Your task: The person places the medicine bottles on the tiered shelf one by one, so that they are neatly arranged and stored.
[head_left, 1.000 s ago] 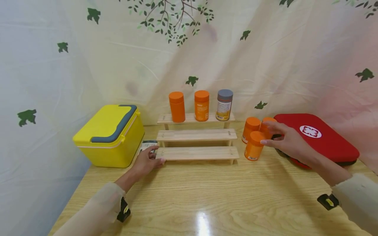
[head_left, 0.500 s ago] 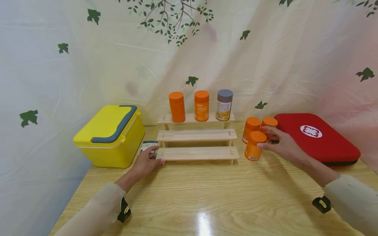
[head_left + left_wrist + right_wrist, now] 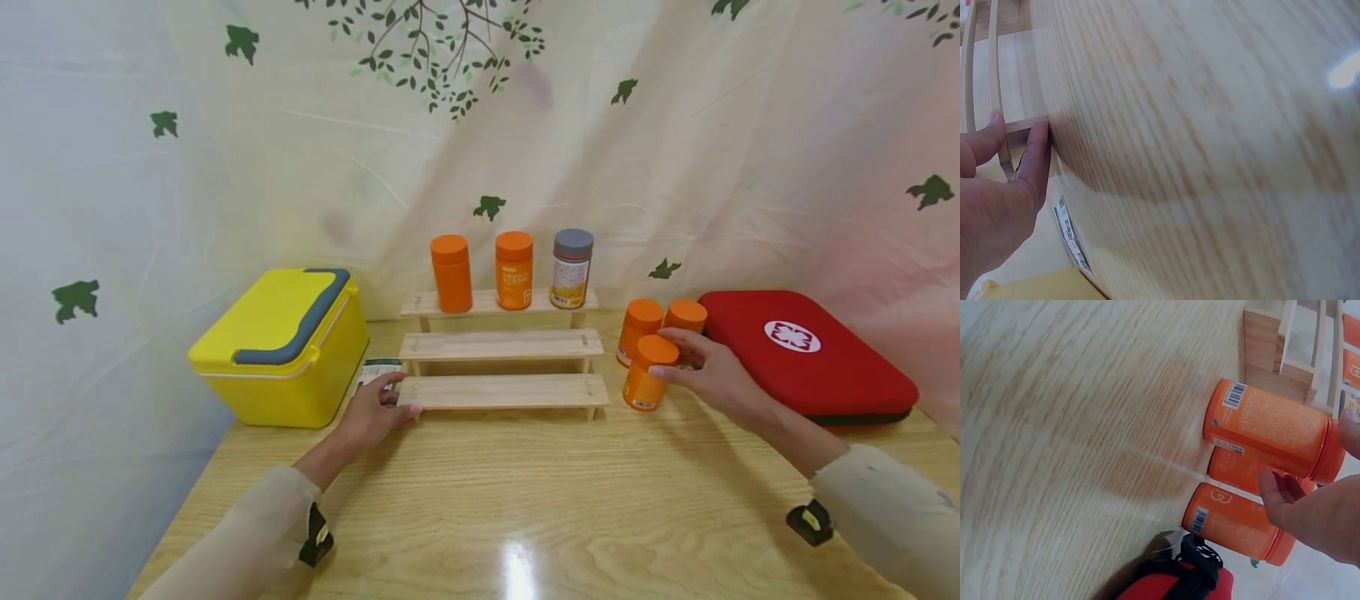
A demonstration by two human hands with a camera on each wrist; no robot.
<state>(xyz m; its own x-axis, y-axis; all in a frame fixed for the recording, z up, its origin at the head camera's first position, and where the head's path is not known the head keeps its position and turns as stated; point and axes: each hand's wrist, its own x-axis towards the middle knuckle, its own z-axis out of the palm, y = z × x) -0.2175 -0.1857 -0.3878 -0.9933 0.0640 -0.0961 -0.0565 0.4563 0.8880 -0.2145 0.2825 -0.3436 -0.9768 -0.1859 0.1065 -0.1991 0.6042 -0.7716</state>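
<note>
Background: pale cloth backdrop (image 3: pixel 360 167), creased, bluish at left and pinkish at right, printed with leafy branches and dark green bird-like shapes. Surface: light wood-grain table (image 3: pixel 480 500); bright glare spot near the bottom of the head view, soft shadows beneath both forearms.

Red case (image 3: pixel 847 367) with round white emblem lies flat at the right. Three-tier wooden rack (image 3: pixel 502 392) stands mid-table near the cloth. Yellow box (image 3: pixel 258 312) with blue-grey handle sits left of it.

Left hand (image 3: pixel 371 417): pinches the left end of the rack's lowest tier, thumb on the board, a finger against the leg below. Right hand (image 3: pixel 712 371): thumb on the lid of the front orange bottle (image 3: pixel 647 379), fingers bent on the bottle's other side; cannot tell whether the grip is closed on it.

Front bottle is upright on the table, just right of the rack. Behind it, two more orange bottles, one at left (image 3: pixel 637 329), one at right (image 3: pixel 686 315), near the case. Top tier holds a plain orange bottle (image 3: pixel 453 279), a labelled orange bottle (image 3: pixel 514 275) and a grey-lidded bottle (image 3: pixel 572 267), left to right.

Smallest: printed packet (image 3: pixel 377 369), partly hidden, between box and rack.
</note>
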